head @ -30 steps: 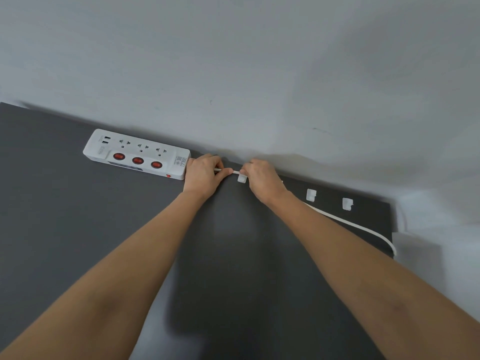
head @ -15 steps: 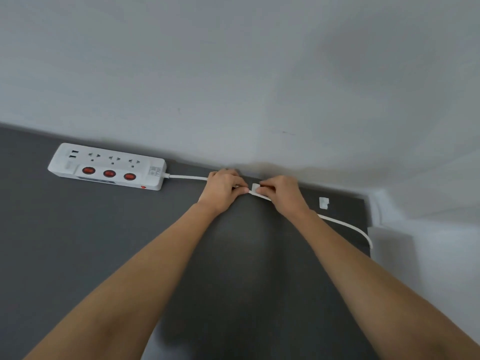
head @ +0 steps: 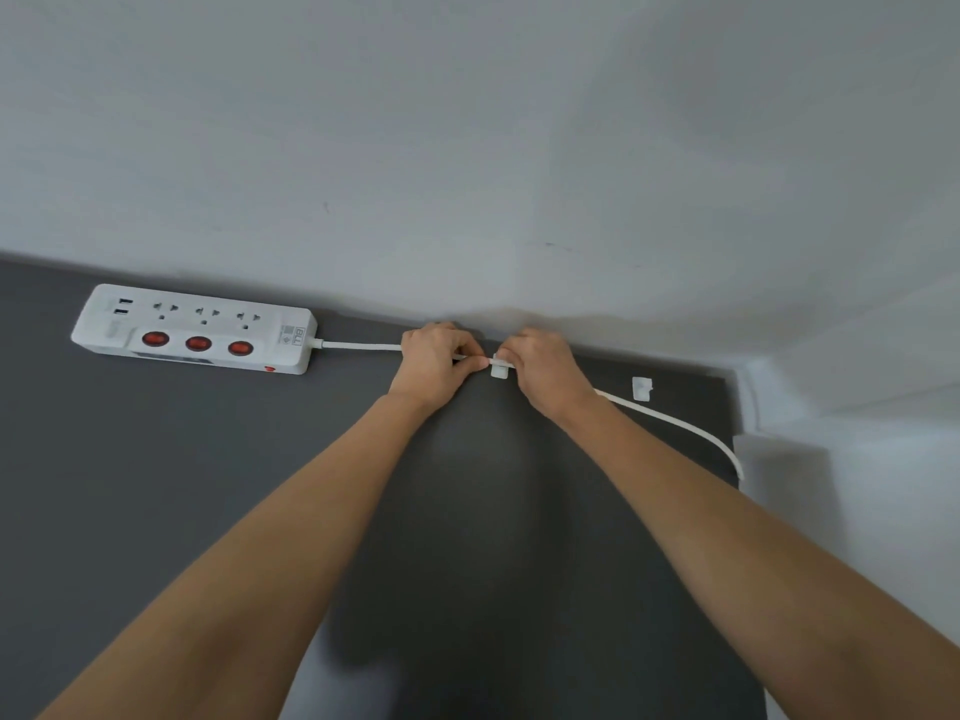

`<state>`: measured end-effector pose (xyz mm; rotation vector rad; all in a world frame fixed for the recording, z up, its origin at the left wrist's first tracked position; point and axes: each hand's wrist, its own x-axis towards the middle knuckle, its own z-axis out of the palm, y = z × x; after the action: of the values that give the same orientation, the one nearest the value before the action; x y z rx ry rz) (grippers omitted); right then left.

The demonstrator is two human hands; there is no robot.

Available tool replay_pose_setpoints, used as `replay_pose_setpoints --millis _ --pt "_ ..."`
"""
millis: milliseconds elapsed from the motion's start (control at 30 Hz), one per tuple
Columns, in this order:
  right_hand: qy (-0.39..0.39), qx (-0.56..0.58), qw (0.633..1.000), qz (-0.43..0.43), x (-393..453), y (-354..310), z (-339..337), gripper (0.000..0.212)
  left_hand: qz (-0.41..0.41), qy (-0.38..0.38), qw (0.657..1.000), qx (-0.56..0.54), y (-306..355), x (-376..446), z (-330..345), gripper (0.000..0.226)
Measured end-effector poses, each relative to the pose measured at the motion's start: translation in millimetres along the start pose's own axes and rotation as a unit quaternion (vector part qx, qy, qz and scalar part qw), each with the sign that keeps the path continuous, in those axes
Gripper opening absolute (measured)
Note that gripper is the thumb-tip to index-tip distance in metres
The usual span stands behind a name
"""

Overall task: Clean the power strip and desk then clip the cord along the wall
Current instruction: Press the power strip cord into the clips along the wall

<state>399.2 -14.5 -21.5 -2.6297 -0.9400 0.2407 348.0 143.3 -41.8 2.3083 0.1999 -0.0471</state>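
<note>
Reaching across the dark grey desk toward the white wall, both bare forearms ended in hands working at one spot on the cord. The left hand was curled nearly closed, thumb and forefinger pinched on the cord just left of a small white clip. The right hand was likewise closed down, its fingertips on the cord directly at the clip's right side; whether it also gripped the clip body could not be determined. The clip sat between the two hands, close to the line where desk met wall.

The white power strip lay flat on the desk well to the left of the clip, parallel to the wall, three red switches facing the camera. The cord left the strip's right end, ran straight to the left hand, emerged beyond the right wrist, and curved loosely to the desk's right edge. A second clip stood to the right of the first, apart from the cord.
</note>
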Motion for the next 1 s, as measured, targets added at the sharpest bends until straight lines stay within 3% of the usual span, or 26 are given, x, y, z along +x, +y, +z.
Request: replay_pose_setpoints --millis 233,333,467,667,1000 --pt "-0.042 0.041 0.998 0.016 -12.5 10.9 -13.3 0.026 -0.014 0.015 1.0 -0.008 0.1 0.6 3.0 0.012" --pt "0.025 0.051 0.993 0.107 -29.9 39.5 -27.5 0.021 0.041 0.026 0.998 0.04 6.0 -3.4 9.1 0.026" --pt "-0.022 0.1 0.986 0.13 -50.9 57.5 -37.0 0.016 0.11 -0.039 0.99 0.083 33.1 -1.3 31.9 0.027" --pt "-0.018 0.064 0.993 0.092 -47.8 58.9 -32.2 0.02 0.043 -0.031 0.998 0.017 46.7 6.1 51.4 0.014" --pt "-0.002 0.01 0.996 0.085 -45.9 61.2 -27.2 0.029 0.003 0.005 1.0 0.011 53.5 10.9 62.8 0.01"
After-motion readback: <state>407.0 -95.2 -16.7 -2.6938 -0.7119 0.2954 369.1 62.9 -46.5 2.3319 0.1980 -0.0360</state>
